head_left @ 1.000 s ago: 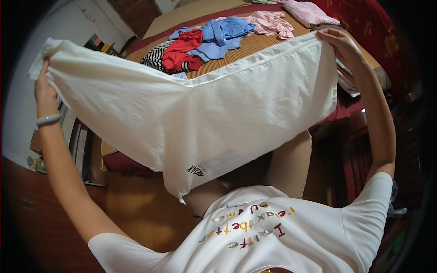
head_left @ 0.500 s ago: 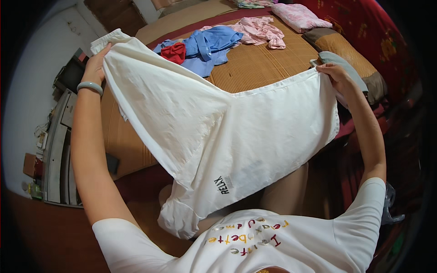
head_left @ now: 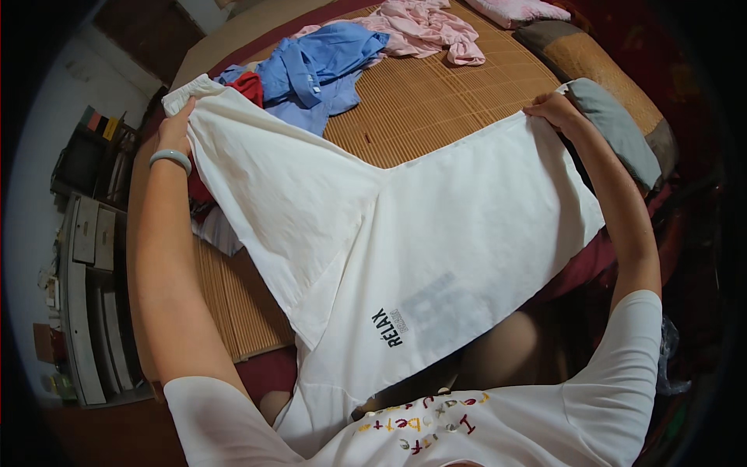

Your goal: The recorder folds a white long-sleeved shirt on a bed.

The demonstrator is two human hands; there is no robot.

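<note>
Garment [head_left: 475,210], white, thin-looking; trousers or top, cannot tell. Dark lettering [head_left: 389,327] printed at 6 o'clock, reading clock positions from the cloth's middle. Location: held up between both hands, before the person's legs [head_left: 506,354].

Left hand [head_left: 175,128], at 10 o'clock: thumb and fingers pinched on the cloth just beside a gathered band [head_left: 185,93]; garment spreads from here toward 4 o'clock. Wrist carries a pale bangle [head_left: 171,159].

Right hand [head_left: 556,113], at 2 o'clock: fingers closed on the upper corner; garment spreads from here toward 8 o'clock.

Reason for hold, as judged: grips well apart open out the panels, though the upper edge sags to a V between them; the loose remainder drops under its own weight toward 7 o'clock.

Beyond, on a slatted mat [head_left: 436,101]: blue garment [head_left: 319,70], 11 o'clock, touching red cloth [head_left: 249,87]; pink garment [head_left: 428,31], 12 o'clock. Apparently laid farther off to stay out of the spread cloth's way.
</note>
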